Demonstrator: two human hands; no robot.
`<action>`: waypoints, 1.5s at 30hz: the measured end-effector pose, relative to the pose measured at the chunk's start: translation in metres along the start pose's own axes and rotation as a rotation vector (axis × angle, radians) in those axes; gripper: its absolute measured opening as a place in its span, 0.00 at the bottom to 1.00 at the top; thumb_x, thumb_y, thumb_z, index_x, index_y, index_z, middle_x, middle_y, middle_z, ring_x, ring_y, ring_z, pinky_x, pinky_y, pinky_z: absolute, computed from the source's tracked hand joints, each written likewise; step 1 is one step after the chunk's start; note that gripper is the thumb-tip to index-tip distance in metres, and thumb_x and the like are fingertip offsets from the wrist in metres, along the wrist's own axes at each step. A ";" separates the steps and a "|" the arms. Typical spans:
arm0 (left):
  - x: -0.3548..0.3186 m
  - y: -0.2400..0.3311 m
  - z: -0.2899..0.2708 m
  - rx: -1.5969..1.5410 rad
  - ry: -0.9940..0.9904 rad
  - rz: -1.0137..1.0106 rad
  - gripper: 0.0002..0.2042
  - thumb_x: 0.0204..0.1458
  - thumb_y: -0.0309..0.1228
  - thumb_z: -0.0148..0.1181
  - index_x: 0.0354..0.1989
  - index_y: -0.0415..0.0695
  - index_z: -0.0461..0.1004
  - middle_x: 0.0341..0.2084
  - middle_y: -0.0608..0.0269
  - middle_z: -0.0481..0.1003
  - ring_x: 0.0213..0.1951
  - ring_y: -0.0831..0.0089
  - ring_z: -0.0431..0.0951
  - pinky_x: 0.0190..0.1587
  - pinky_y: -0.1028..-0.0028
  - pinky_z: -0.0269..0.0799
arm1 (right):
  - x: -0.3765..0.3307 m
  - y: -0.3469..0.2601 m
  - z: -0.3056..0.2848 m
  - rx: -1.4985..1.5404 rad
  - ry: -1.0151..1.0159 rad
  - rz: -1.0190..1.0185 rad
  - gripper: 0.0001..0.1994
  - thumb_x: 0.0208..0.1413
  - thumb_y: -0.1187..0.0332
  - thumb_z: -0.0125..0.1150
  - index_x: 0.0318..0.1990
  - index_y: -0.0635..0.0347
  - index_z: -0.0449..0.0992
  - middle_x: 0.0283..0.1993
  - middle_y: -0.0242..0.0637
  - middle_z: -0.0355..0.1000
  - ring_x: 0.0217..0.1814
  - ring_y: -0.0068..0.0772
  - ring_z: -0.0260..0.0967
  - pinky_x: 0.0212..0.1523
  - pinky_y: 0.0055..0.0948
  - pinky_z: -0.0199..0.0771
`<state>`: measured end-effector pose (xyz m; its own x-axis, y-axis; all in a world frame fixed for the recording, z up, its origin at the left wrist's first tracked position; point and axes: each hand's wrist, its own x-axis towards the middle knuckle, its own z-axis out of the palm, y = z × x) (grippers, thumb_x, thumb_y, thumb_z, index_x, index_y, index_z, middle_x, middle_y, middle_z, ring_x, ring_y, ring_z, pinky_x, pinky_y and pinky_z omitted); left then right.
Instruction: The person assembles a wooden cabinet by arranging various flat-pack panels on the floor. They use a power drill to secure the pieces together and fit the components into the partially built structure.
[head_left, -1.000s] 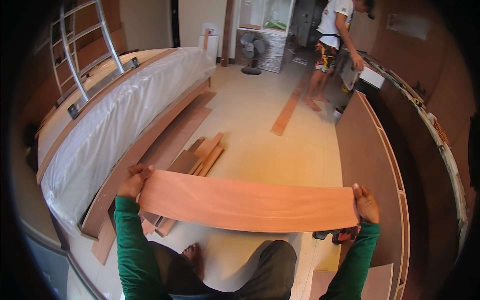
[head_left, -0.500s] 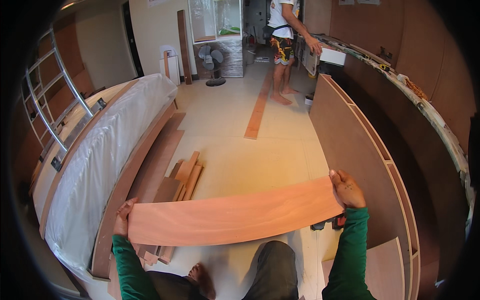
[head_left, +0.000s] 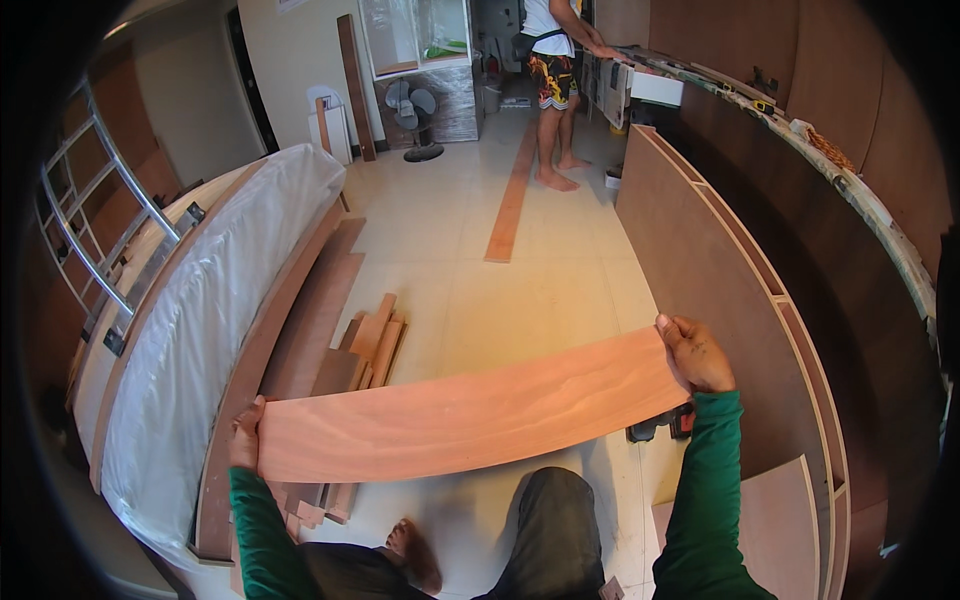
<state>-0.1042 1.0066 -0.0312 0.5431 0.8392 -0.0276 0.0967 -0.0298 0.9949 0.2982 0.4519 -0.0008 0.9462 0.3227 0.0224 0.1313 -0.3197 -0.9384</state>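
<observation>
A wide, thin plywood strip (head_left: pixel 470 412) stretches across in front of me, reddish-brown and held above the floor at about knee height. My left hand (head_left: pixel 246 432) grips its left end, thumb on the near face. At the other end my right hand (head_left: pixel 696 355) is closed round the edge, a little higher, so the strip tilts up to the right. Its hidden side faces away from me. Behind the right end, a dark power tool with red parts (head_left: pixel 660 424) is partly covered on the floor.
Wood offcuts (head_left: pixel 372 345) lie on the floor at left, beside a plastic-wrapped piece (head_left: pixel 215 330) bearing a metal ladder (head_left: pixel 125 200). A long hollow-framed panel (head_left: pixel 720 270) stands on edge at right. Farther off are a long board (head_left: pixel 512 205), a fan (head_left: pixel 413 115) and another person (head_left: pixel 553 80).
The strip's right end has risen slightly with my right hand, and its tilt is steeper. My view has shifted a little. The other person's arm has moved over the bench.
</observation>
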 end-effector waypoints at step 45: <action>-0.022 0.018 0.016 0.022 -0.013 0.030 0.23 0.59 0.51 0.65 0.42 0.38 0.82 0.33 0.65 0.80 0.35 0.77 0.77 0.42 0.75 0.73 | -0.003 0.015 -0.007 -0.136 0.087 -0.030 0.26 0.70 0.51 0.53 0.26 0.65 0.73 0.19 0.29 0.62 0.23 0.23 0.56 0.27 0.33 0.62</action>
<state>-0.1011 0.9789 -0.0140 0.5571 0.8304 0.0011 0.0983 -0.0672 0.9929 0.2991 0.4402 -0.0124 0.9625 0.2577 0.0848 0.1931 -0.4310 -0.8814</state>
